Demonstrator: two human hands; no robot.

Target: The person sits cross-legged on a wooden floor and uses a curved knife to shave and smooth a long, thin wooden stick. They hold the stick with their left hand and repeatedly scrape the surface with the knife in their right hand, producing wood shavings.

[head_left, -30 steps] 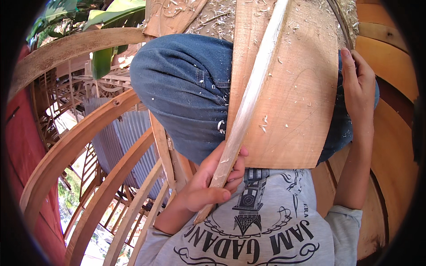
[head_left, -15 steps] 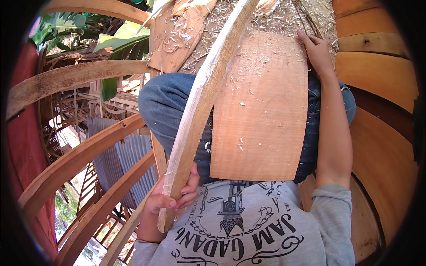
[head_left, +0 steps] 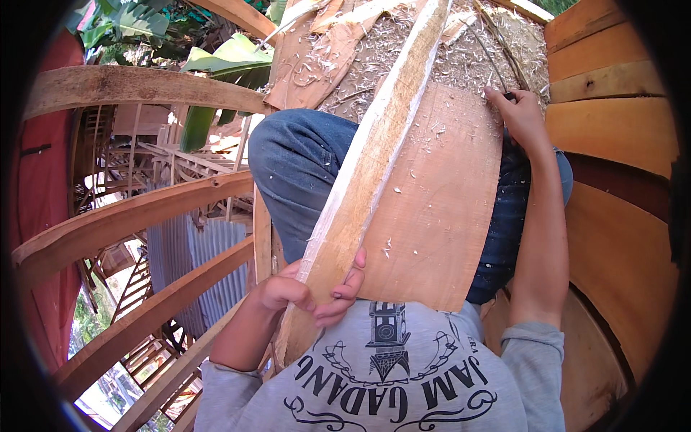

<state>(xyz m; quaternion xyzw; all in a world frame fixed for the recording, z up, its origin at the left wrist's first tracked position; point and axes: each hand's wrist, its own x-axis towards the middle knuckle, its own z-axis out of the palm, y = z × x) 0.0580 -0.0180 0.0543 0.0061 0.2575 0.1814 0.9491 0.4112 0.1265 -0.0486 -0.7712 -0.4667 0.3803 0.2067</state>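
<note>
A long, slightly curved wooden strip (head_left: pixel 368 180) with pale shaved edges slants across my lap. Near its lower end my left hand (head_left: pixel 317 291) is wrapped around it. Under the strip a wide, thin wooden board (head_left: pixel 435 209) rests over my thighs, dotted with curled shavings. At the board's far right corner my right hand (head_left: pixel 522 119) is closed, and a bit of something dark shows between its fingers. What it holds is mostly hidden. Just beyond those fingers lie thin dark sticks (head_left: pixel 507 57).
Wood shavings (head_left: pixel 461 72) litter the surface ahead, with a flat brown piece (head_left: pixel 317 61) at its left. Curved wooden ribs (head_left: pixel 144 216) with gaps between them stand on my left. Curved planks (head_left: pixel 612 115) form a wall close on my right.
The strip has turned so more of its brown face shows, and its lower end has shifted right. My left hand has moved right and farther along it. My right hand stays by the board's corner.
</note>
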